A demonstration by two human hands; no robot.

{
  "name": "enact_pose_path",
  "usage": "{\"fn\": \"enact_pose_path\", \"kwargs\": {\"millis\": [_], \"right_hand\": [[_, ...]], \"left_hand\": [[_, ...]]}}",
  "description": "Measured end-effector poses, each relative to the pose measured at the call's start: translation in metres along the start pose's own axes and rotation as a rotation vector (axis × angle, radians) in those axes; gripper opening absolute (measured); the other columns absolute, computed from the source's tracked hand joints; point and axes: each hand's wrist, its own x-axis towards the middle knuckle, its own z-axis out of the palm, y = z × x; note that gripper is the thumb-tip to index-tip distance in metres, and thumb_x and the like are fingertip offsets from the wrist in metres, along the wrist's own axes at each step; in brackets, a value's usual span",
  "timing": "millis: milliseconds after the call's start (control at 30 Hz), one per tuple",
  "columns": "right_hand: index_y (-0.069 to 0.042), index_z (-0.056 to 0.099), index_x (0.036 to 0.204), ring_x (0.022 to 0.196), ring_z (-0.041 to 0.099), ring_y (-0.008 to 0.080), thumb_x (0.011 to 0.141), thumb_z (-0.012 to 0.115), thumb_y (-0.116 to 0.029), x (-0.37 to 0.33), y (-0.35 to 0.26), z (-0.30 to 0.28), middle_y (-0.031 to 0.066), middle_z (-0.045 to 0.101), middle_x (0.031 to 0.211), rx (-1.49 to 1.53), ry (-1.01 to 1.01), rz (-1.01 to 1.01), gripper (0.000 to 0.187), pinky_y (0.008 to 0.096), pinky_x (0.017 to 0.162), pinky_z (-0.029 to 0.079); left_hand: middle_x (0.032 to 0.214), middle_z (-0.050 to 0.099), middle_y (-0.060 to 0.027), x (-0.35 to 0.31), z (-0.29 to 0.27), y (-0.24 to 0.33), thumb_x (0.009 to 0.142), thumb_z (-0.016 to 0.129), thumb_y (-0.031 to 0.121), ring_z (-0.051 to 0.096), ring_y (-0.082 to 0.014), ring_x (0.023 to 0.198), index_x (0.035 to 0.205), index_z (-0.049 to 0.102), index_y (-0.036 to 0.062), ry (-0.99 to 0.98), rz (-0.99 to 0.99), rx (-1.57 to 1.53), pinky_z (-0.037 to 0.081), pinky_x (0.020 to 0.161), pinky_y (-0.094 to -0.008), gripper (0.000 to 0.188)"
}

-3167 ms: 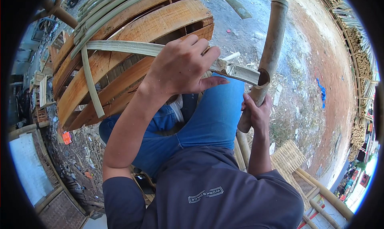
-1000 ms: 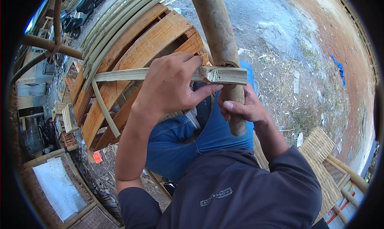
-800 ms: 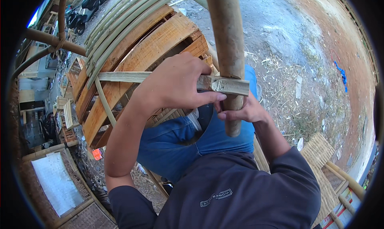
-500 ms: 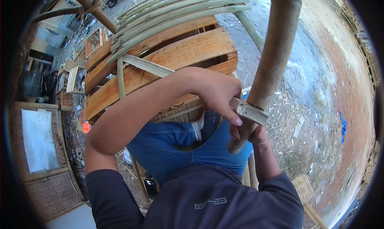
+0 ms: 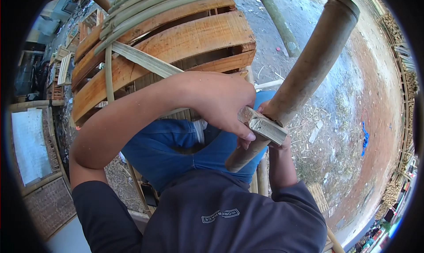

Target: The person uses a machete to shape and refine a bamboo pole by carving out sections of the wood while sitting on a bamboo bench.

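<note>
Left grip closed around fibrous split bamboo strip; right grip wrapped about round, hollow-notched bamboo pole

Earthen ground with a pale scrap and blue strip

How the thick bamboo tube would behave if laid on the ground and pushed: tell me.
The thick bamboo tube is probably stiff: its long upper part juts well past the right hand with no visible sag. Its rounded outside suggests it would roll readily. The smooth-looking surface may also make it somewhat slippery in a loose hold.
</note>
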Motion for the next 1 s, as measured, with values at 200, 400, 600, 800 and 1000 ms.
{"fn": "enact_pose_path", "kwargs": {"millis": [200,400,600,800,1000], "right_hand": [[-0.001,0.047,0.113,0.095,0.061,0.016,0.056,0.071,-0.089,0.017,-0.011,-0.01,0.0064,0.057,0.104,0.049,-0.222,-0.107,0.108,0.03,0.083,0.049],[0.005,0.044,0.123,0.089,0.067,0.02,0.049,0.089,-0.072,0.029,-0.014,-0.008,0.0113,0.063,0.096,0.17,-0.18,-0.072,0.116,0.0317,0.084,0.053],[0.006,0.064,0.116,0.072,0.067,0.0258,0.061,0.096,-0.045,0.052,-0.008,0.004,0.0132,0.066,0.091,0.354,-0.498,-0.173,0.081,0.0319,0.068,0.052],[0.004,0.075,0.102,0.058,0.063,0.0209,0.063,0.093,-0.049,0.065,-0.014,0.011,0.0072,0.067,0.07,0.297,-0.791,-0.251,0.068,0.029,0.059,0.046],[0.004,0.074,0.108,0.058,0.066,0.0227,0.07,0.091,-0.037,0.07,-0.023,0.016,0.0097,0.071,0.073,0.363,-0.965,-0.1,0.058,0.031,0.058,0.047]], "left_hand": [[0.067,0.065,-0.0203,0.002,0.0,0.006,0.079,0.077,0.047,0.067,-0.0367,0.066,0.085,0.073,-0.004,0.013,-0.067,0.05,0.052,0.06,-0.0432,0.051],[0.067,0.065,-0.0184,0.005,-0.004,0.01,0.079,0.075,0.052,0.068,-0.0378,0.072,0.077,0.071,-0.0024,0.016,-0.156,0.088,0.054,0.067,-0.0452,0.055],[0.062,0.064,-0.0175,0.002,-0.002,0.009,0.082,0.073,0.047,0.068,-0.0382,0.068,0.077,0.069,-0.0012,0.011,-0.099,0.048,0.055,0.065,-0.0455,0.049],[0.06,0.064,-0.0167,0.0,0.01,0.008,0.084,0.072,0.044,0.068,-0.0363,0.062,0.077,0.069,-0.0007,0.034,0.085,0.002,0.055,0.058,-0.0424,0.045],[0.063,0.065,-0.0165,0.001,0.017,0.009,0.085,0.071,0.047,0.069,-0.0361,0.062,0.075,0.07,0.0006,0.021,0.106,-0.095,0.056,0.056,-0.0428,0.048]]}}
